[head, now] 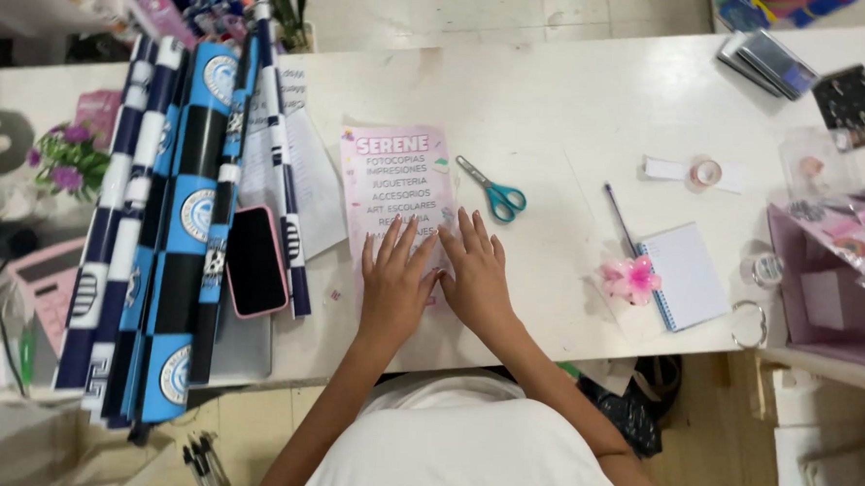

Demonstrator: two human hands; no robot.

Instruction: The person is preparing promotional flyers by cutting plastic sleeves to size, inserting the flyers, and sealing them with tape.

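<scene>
Here one long white table (575, 94) runs across the whole view. Leaning over its left part are several rolls of wrapping paper (176, 222) in blue, black and white checks with round crests; their exact count cannot be told, as they overlap. Beside them, at the table's right end, stands one open pink box (819, 289) with a clear packet over its top.

One pink printed flyer (401, 188) lies flat near the middle of the table, its lower end toward the person. Both hands rest on that lower end, side by side and touching at the thumbs. The left hand (394, 285) lies palm down with its fingers spread flat on the sheet, gripping nothing. The right hand (476, 274) lies the same way, flat and open, fingers fanned toward the flyer's edge.

Next in size come one small spiral notebook (689, 274) with a blue spine, and one phone (255, 261) in a pink case, face up just beside the rolls. One pair of teal-handled scissors (491, 190) lies just right of the flyer. One pen (620, 218) with a pink flower top lies touching the notebook. One small roll of tape (707, 172) sits well apart toward the far edge.
</scene>
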